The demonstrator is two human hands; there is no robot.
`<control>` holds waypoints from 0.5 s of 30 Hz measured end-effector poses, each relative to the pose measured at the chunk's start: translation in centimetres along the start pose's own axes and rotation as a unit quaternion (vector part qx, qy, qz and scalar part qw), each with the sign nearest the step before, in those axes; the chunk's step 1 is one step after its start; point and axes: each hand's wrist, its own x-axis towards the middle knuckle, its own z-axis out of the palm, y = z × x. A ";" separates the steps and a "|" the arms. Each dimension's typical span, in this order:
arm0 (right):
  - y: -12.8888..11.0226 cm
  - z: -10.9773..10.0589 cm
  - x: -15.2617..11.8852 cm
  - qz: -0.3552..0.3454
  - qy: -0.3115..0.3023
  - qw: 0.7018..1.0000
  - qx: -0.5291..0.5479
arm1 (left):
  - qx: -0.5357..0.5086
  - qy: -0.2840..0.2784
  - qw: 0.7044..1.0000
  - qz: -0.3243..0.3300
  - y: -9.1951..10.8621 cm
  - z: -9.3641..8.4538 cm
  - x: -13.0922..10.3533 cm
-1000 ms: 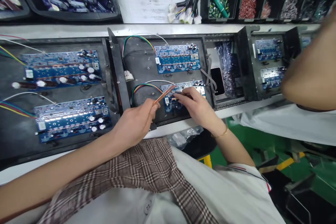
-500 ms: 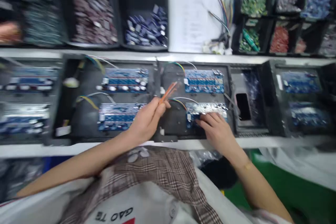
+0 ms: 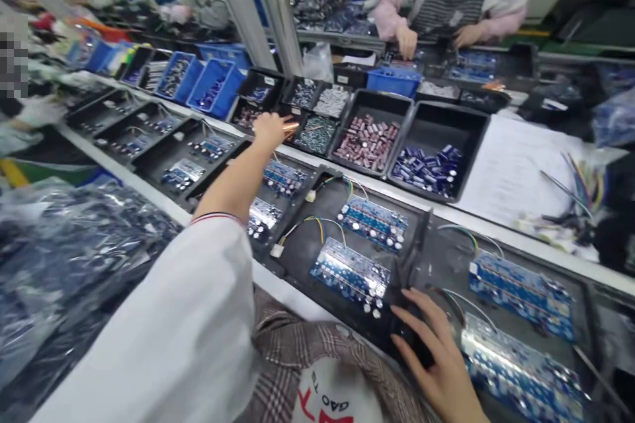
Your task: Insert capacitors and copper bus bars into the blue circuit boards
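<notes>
My left hand (image 3: 269, 132) reaches out to the parts bins, its fingers closed at a bunch of thin orange parts (image 3: 291, 130). Its fingertips are partly hidden, and I cannot make out each part. Beside it is a bin of small greenish parts (image 3: 316, 133). My right hand (image 3: 434, 347) is open, fingers spread, at the black edge between two trays, holding nothing visible. Left of its fingers a blue circuit board (image 3: 351, 268) lies in a black tray (image 3: 297, 263). To its right lies another board (image 3: 520, 363), with wires at its upper left corner.
Behind the trays stand bins of brownish cylindrical parts (image 3: 366, 142) and dark blue cylindrical parts (image 3: 426, 168). A white paper sheet (image 3: 520, 158) lies beside them, with a bundle of coloured wires (image 3: 585, 185). Across the bench a person's hand (image 3: 407, 41) works over boards. Plastic-wrapped stock (image 3: 74, 277) fills the left.
The view has swung left and up. My left hand has moved from above the trays to the bins. My right hand has left the lower board and opened over the tray edge.
</notes>
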 end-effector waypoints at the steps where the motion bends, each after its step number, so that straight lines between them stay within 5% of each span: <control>1: 0.1 0.2 0.0 0.003 0.004 1.000 -0.002 | 0.003 0.009 1.000 -0.009 0.3 0.8 0.8; 10: -0.9 -0.1 0.6 0.052 -0.006 0.998 0.023 | -0.068 -0.019 0.987 0.146 3.2 6.0 5.2; 15: -1.6 0.2 1.7 0.060 -0.002 0.998 0.032 | -0.068 -0.034 0.990 0.117 3.2 6.7 5.3</control>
